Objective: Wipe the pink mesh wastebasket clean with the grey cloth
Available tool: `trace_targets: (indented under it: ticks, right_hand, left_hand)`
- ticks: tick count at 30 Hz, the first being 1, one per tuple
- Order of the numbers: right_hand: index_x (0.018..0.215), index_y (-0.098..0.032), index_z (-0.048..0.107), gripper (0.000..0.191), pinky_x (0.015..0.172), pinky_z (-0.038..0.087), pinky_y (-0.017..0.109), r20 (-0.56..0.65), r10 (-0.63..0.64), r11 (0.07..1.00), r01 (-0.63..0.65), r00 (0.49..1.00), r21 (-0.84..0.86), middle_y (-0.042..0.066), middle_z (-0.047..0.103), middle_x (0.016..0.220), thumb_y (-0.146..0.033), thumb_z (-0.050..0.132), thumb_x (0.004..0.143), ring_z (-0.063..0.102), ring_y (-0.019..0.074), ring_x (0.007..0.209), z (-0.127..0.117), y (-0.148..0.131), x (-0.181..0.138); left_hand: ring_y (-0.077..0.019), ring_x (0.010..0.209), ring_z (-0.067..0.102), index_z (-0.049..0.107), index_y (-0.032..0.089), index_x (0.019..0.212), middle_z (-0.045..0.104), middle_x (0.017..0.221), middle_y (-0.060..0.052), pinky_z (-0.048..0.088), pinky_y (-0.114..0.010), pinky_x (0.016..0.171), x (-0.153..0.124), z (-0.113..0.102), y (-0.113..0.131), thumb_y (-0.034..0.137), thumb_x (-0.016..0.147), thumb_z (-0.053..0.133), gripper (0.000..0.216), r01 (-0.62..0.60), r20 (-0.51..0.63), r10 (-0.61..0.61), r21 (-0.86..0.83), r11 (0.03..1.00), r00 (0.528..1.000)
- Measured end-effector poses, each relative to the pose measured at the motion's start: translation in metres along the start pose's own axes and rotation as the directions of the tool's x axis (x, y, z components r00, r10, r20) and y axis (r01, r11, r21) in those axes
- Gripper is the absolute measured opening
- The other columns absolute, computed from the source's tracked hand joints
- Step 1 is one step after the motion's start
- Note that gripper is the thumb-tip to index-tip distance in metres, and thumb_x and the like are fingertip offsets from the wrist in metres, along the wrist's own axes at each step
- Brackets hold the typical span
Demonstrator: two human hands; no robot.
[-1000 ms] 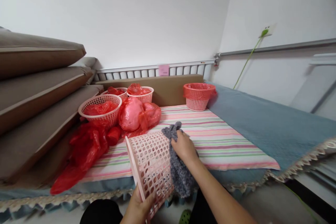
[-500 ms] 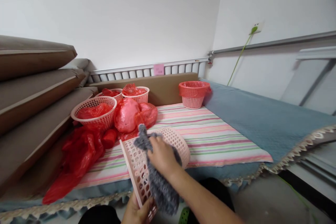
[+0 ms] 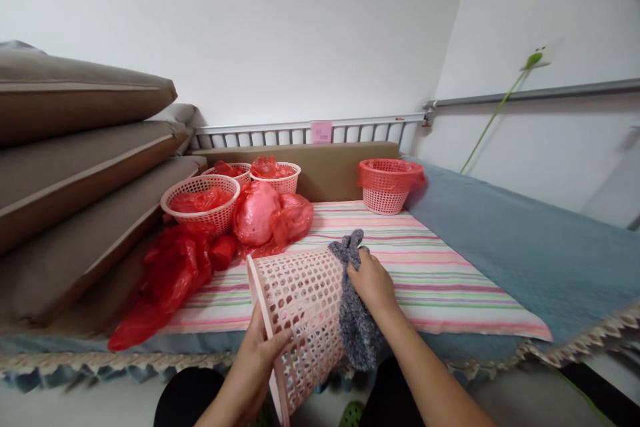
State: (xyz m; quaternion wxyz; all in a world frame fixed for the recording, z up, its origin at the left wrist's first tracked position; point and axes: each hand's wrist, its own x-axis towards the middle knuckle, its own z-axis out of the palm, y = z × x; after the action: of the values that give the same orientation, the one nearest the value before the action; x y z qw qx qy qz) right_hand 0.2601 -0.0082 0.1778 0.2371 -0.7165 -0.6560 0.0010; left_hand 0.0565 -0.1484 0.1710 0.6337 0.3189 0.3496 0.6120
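Note:
A pink perforated plastic basket (image 3: pixel 305 307) lies tipped on its side above my lap, its rim toward the left. My left hand (image 3: pixel 263 347) grips that rim, thumb on the outer wall and fingers inside. A dark grey cloth (image 3: pixel 357 320) is bunched in my right hand (image 3: pixel 373 280), which presses it against the basket's base end. The lower part of the cloth hangs down along the base. My right fingers are partly hidden by the cloth.
Several pink baskets (image 3: pixel 200 203) with red plastic bags stand left, beside a tied red bag (image 3: pixel 260 213) and a loose red bag (image 3: pixel 170 280). Another basket (image 3: pixel 385 200) lined in red stands back right on the striped cloth (image 3: pixel 450 293). Stacked cushions (image 3: pixel 90 140) rise at left.
My right hand and the grey cloth have moved from the basket's side wall to its base end on the right. The basket has turned, and the head view has shifted left.

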Motion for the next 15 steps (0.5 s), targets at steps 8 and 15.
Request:
trace_targets:
  ticks: [8,15]
  right_hand:
    - [0.094,-0.018,0.053,0.015,0.072,0.04,0.028,0.046,-0.165,0.98,0.158,0.985,0.118,0.009,0.062,0.094,-0.025,0.048,0.082,0.059,0.0209,0.089,-0.009,-0.052,-0.032]
    - [0.096,-0.022,0.052,0.021,0.072,0.044,0.03,0.092,-0.55,0.81,0.502,0.83,0.303,0.005,0.06,0.095,-0.026,0.053,0.076,0.059,0.021,0.085,-0.019,-0.131,-0.091]
  left_hand:
    - [-0.0355,0.114,0.055,0.026,0.024,0.14,0.054,0.132,-0.017,0.049,-0.044,0.086,-0.002,-0.003,-0.014,0.024,0.07,0.07,0.083,0.02,-0.083,-0.018,0.026,0.999,0.996]
    - [-0.0324,0.129,0.04,0.035,0.02,0.138,0.054,0.134,-0.012,0.032,-0.04,0.106,-0.001,-0.02,-0.021,0.02,0.061,0.073,0.086,-0.084,-0.219,0.137,0.236,0.968,0.966]
